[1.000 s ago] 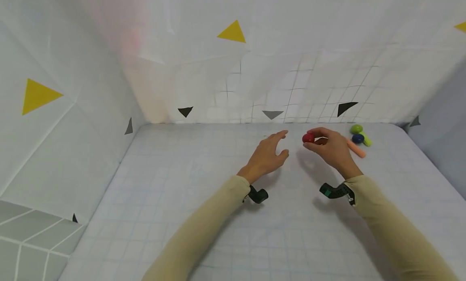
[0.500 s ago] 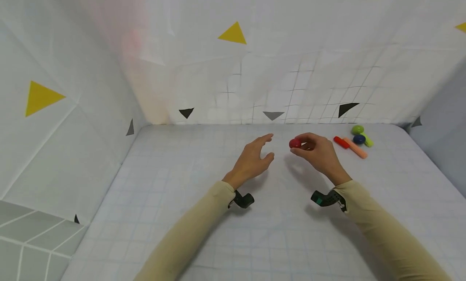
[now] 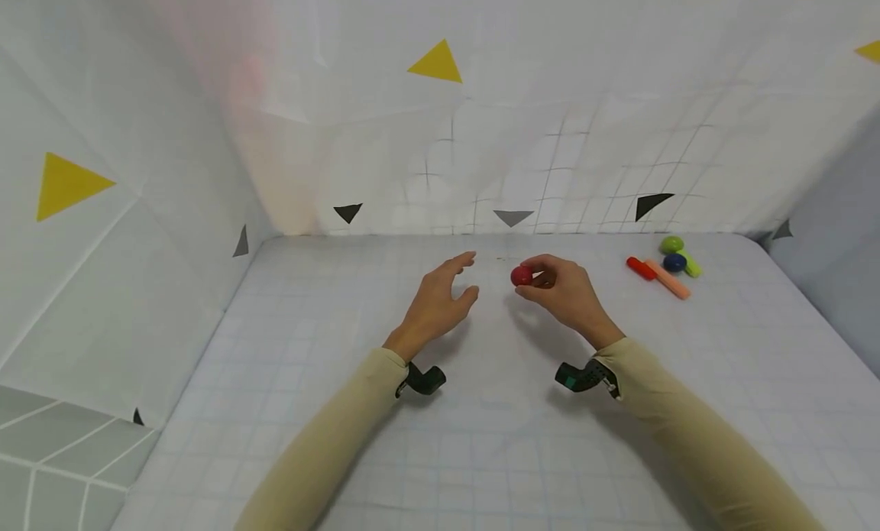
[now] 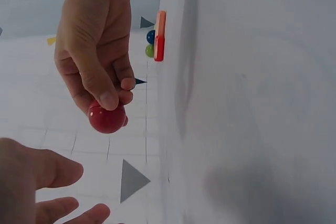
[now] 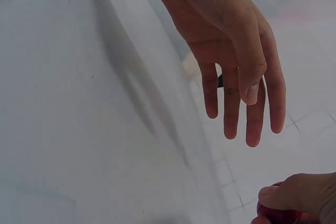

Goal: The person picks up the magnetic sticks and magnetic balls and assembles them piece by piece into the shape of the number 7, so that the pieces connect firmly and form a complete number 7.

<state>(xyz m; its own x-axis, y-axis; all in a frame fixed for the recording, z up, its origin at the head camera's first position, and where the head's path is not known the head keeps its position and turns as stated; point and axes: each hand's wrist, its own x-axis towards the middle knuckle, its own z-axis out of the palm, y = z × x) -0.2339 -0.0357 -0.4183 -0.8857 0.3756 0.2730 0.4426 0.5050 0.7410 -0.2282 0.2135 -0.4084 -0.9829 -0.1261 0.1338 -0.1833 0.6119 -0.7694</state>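
Note:
A glossy red ball (image 3: 521, 276) is pinched between the thumb and fingertips of my right hand (image 3: 567, 294), held above the table near the middle. In the left wrist view the same red ball (image 4: 107, 118) shows below the right thumb. My left hand (image 3: 436, 302) hovers a little to the left of it, thumb and fingers spread apart, touching nothing. The right wrist view shows the left hand (image 5: 231, 51) with its fingers stretched out. Part of the ball (image 5: 278, 211) is covered there by the right thumb.
At the back right of the table (image 3: 481, 439) lie a red stick (image 3: 641, 268), an orange stick (image 3: 667, 279), a yellow-green stick (image 3: 690, 263), a green ball-like piece (image 3: 671, 244) and a dark blue one (image 3: 675, 263). White sheet walls with triangle marks enclose the back and sides.
Both hands have moved left across the table, the right carrying the red ball along. The red stick, earlier hidden behind the right hand, has come into view. The other pieces stayed put.

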